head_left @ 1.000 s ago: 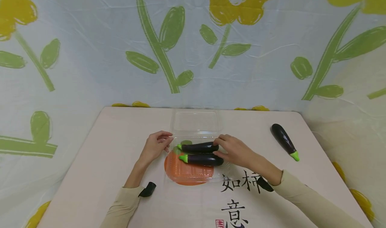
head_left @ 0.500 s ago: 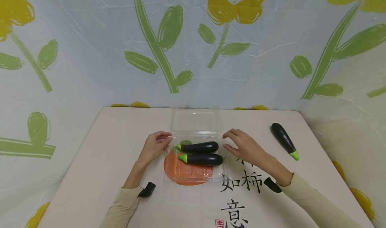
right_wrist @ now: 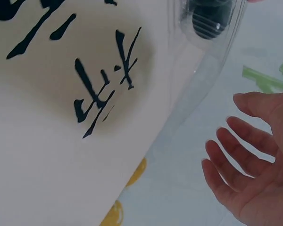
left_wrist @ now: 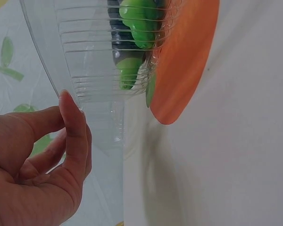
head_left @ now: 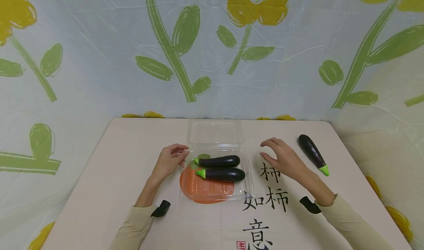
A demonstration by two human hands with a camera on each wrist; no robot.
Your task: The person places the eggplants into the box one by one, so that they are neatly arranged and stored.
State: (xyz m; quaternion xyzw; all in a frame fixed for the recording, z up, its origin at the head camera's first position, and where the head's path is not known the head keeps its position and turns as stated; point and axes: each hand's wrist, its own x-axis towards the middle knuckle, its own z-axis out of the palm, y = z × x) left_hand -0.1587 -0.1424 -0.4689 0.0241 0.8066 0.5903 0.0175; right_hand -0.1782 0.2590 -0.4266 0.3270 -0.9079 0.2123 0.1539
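A clear plastic clamshell box (head_left: pixel 246 192) lies with its lid (head_left: pixel 215 133) folded back, away from me. Two eggplants rest side by side inside: the far one (head_left: pixel 219 161) and the near one (head_left: pixel 223 175), green stems to the left. My left hand (head_left: pixel 169 161) pinches the box's left rim between thumb and fingertips, as the left wrist view (left_wrist: pixel 52 165) also shows. To the right of the box, my right hand (head_left: pixel 285 158) hovers over the table, fingers loosely bent and holding nothing. A third eggplant (head_left: pixel 312 152) lies beyond it.
The pale table cover (head_left: pixel 132 139) carries black brush characters (head_left: pixel 256 235) and an orange printed shape (head_left: pixel 207 201) under the box. A flower-patterned cloth (head_left: pixel 109 59) hangs behind the table. A dark strap (head_left: pixel 161 208) sits at my left cuff.
My right hand has let go of the far eggplant in the box and moved right, toward the third eggplant. The left hand has stayed at the box's rim.
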